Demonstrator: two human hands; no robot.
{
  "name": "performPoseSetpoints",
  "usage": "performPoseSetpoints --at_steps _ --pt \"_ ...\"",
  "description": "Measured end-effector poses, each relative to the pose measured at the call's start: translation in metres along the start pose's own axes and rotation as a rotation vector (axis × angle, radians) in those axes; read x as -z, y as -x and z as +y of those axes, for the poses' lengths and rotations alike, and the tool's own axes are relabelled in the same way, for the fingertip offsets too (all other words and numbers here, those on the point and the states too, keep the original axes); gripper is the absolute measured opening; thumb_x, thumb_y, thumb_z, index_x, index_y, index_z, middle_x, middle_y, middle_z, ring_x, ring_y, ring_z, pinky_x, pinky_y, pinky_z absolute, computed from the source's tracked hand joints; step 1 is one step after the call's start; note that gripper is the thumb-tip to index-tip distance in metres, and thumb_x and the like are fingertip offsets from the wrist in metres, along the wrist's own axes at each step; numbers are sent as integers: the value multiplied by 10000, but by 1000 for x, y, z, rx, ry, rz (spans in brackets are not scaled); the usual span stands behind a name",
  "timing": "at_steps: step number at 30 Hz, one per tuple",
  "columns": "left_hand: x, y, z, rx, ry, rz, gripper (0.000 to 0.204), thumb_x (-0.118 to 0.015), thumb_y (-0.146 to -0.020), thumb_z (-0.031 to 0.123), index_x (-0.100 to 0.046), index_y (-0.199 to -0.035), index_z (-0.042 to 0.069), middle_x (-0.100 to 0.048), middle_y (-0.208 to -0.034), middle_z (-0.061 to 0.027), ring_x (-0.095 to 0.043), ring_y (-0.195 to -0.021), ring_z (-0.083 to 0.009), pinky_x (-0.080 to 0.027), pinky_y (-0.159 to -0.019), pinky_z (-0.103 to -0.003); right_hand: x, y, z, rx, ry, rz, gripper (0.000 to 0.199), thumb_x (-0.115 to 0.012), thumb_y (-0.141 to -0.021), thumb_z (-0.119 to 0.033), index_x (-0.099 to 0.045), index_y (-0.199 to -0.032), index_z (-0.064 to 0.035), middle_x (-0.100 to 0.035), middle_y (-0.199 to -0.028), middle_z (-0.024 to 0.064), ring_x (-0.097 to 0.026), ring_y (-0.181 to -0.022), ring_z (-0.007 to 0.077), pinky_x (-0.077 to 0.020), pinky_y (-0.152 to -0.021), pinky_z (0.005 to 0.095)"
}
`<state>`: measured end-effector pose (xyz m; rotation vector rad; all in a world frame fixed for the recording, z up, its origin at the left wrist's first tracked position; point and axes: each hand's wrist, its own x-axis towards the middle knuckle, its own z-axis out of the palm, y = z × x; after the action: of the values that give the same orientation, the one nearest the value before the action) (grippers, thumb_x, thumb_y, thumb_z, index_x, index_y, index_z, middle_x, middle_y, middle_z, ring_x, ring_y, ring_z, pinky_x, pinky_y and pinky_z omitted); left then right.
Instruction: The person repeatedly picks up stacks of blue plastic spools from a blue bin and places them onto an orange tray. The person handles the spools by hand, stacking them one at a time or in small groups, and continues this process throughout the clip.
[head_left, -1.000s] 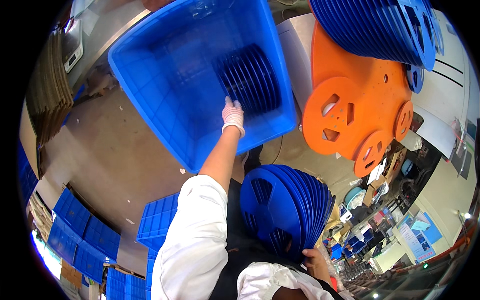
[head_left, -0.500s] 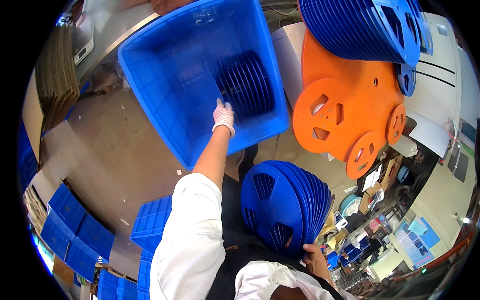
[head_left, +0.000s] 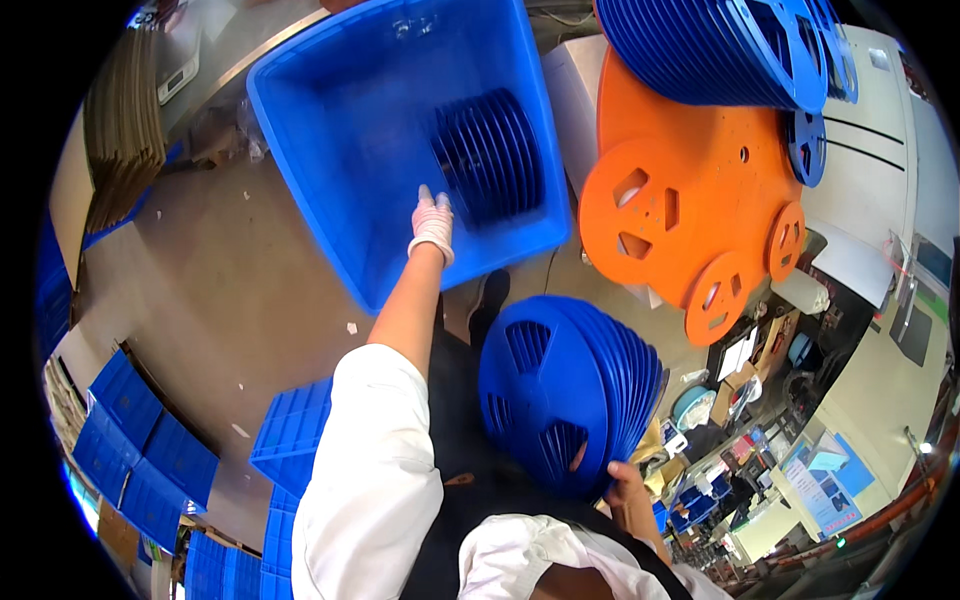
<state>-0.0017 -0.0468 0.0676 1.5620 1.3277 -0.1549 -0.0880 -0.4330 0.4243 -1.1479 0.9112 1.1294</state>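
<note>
My left hand [head_left: 433,222], in a pale glove that leaves the wrist bare, reaches over the near wall of a large blue bin [head_left: 345,270]. Its fingers point forward, apart, with nothing seen in them. Just beyond it, a row of dark blue reels [head_left: 492,155] stands on edge against the bin's right side. Against my front I hold a stack of blue reels [head_left: 545,385] with cut-out windows, tilted on edge. My right hand [head_left: 627,490] grips this stack at its lower right rim; a fingertip shows through one window, and the other fingers are partly hidden.
Right of the bin is an orange stand [head_left: 690,210] with round discs, carrying another stack of blue reels [head_left: 710,50]. Stacked blue crates [head_left: 140,440] stand at the lower left, flattened cardboard [head_left: 125,130] at the far left. A shoe [head_left: 488,300] shows below the bin.
My left hand has drawn back slightly to the left, away from the reels in the bin. The held stack has shifted up a little in view, still in my right hand.
</note>
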Motion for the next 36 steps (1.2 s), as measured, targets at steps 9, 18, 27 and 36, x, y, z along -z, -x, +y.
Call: performPoseSetpoints --at_steps 9,18,27,36 --pt "152 125 -90 49 122 -111 585 -542 -953 336 -421 -1437 30 -492 -1425 -166 -461 -1317 -264 -368 -1065 -351 -39 13 -76 201 -158 -474 524 -749 -716 -387 -504 -1049 -66 -467 -780 39 -471 -716 192 -407 -691 353" --pt "218 330 65 -472 193 35 379 -534 -933 14 -557 -1312 12 -616 -1267 -163 -581 -1196 -260 -441 -1026 -350 -72 58 -149 370 -322 -1044 490 -732 -805 -437 -473 -1049 -100 -386 -724 -25 -406 -676 127 -383 -715 319" --pt "217 379 137 -849 202 408 370 -551 -928 17 -579 -1296 43 -626 -1250 -149 -599 -1161 -271 -456 -1002 -359 -87 91 -159 310 -202 -1344 474 -731 -835 -434 -455 -1041 -108 -434 -724 -22 -421 -650 122 -392 -723 318" --pt "255 358 140 -583 489 241 311 -561 -964 111 -611 -1263 40 -673 -1159 -113 -631 -1017 -186 -487 -912 -304 -148 111 -160 478 -63 -1191 431 -684 -857 -378 -439 -1055 -84 -413 -741 -14 -405 -661 119 -355 -711 323"
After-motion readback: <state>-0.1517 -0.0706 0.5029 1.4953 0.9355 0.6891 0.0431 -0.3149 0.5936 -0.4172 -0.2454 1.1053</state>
